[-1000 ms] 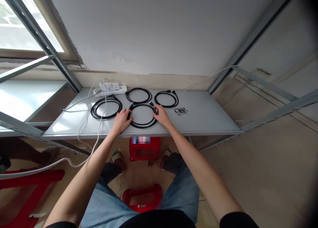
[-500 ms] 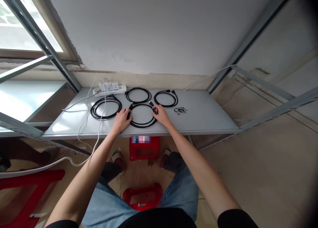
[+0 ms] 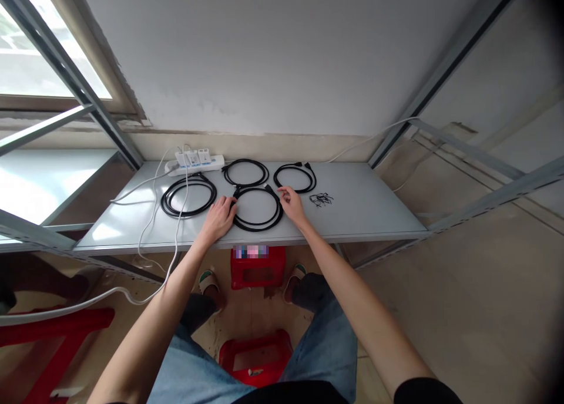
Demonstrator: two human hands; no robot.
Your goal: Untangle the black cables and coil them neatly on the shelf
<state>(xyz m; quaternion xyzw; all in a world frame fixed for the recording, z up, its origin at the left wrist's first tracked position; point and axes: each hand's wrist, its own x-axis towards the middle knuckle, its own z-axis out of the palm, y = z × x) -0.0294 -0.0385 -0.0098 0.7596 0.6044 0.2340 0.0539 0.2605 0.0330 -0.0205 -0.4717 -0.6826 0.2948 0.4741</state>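
Fingers (image 3: 228, 204) of the left hand (image 3: 215, 220) are resting at the left side of the near coil (image 3: 264, 228); whether they are pinching it, one cannot tell. The right hand (image 3: 293, 205) is poising just beside the opposite side, thumb and forefinger parting slightly, gripping nothing visible. That coil is lying flat near the desk's (image 3: 363, 213) front edge, the left hand probably steadying its loops. Three other coils (image 3: 189, 213) are lying around it, presumably separated against tangling. Blue marks on the power strip (image 3: 203, 167) are showing too small to read.

four coiled cables (image 3: 259, 229), three adapters (image 3: 192, 157), one power strip (image 3: 212, 164).
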